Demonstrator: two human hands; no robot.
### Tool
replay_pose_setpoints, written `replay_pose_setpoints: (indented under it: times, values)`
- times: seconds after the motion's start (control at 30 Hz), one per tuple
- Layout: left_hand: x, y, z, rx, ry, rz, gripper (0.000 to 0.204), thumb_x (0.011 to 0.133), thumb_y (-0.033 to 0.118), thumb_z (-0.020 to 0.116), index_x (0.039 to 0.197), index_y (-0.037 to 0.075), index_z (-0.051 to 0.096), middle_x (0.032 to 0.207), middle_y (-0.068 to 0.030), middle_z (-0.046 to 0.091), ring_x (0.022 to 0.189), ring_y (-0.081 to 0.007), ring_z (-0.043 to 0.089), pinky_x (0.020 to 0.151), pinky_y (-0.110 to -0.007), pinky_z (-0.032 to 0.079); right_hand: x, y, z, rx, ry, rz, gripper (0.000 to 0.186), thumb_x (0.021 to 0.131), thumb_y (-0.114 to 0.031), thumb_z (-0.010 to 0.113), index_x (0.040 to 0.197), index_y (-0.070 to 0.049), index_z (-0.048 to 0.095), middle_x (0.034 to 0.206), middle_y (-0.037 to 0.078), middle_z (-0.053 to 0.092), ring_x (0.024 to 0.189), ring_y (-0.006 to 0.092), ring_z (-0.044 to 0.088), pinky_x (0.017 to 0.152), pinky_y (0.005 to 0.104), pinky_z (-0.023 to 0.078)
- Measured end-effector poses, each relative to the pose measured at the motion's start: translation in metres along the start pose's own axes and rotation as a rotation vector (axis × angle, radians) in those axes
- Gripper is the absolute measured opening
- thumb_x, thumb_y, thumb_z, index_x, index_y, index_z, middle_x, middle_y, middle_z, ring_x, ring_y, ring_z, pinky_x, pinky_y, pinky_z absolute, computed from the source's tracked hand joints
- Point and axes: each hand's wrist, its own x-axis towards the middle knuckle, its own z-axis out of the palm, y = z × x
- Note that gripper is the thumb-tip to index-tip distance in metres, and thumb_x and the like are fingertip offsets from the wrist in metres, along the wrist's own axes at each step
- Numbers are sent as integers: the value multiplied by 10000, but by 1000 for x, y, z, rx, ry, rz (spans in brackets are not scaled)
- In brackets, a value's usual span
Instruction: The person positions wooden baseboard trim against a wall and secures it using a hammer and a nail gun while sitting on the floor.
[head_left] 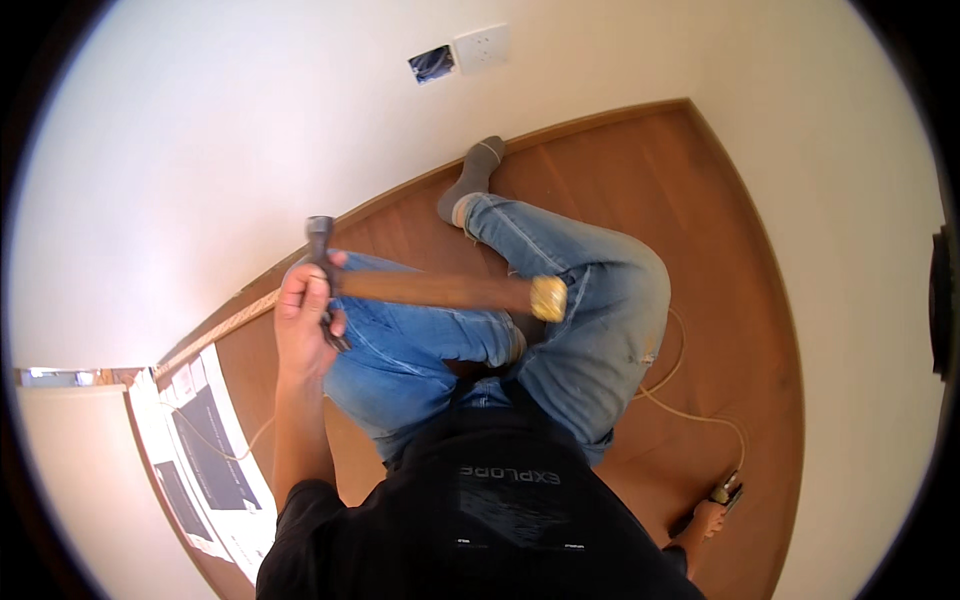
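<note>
My left hand [302,318] is closed around the head end of a claw hammer [430,288], held up over my lap. The hammer's wooden handle points to the right, slightly blurred, and its butt is wrapped in yellowish tape. Low on the right, near the floor, my right hand [709,519] is wrapped round a small dark air tool [735,494]. A thin beige hose [697,417] runs into a metal fitting on that tool. Most of the tool's body is hidden by the hand, so its exact kind does not show.
I sit on a reddish-brown wood floor [600,155], legs bent in jeans [590,290]. A wooden skirting strip [590,122] follows the white wall, with a socket plate [483,47] and an open wall box [432,64] above. Printed white sheets [215,455] lie at left.
</note>
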Motion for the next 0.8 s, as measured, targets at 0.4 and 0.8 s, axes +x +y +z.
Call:
replay_pose_setpoints:
  times: [0.4, 0.8]
  values:
    - [-34, -38, 85, 42, -485, -181, 85, 1030, 146, 662, 1055, 66, 646, 1288, -84, 650, 641, -45, 555, 532, -203, 504, -445, -100, -264, 762, -184, -1963, 563, 899, -133, 760, 1418, -40, 559, 1362, 162, 621, 1233, 323, 604, 1046, 413, 482]
    - [-70, -205, -350, 567, 801, -176, 281, 1066, 252, 582, 1171, -6, 614, 1206, -103, 650, 1092, -196, 603, 970, -339, 480, -660, -169, -272, -94, -745, -2198, 430, 860, -182, 765, 1250, -52, 640, 992, 193, 704, 868, 401, 681, 749, 434, 553]
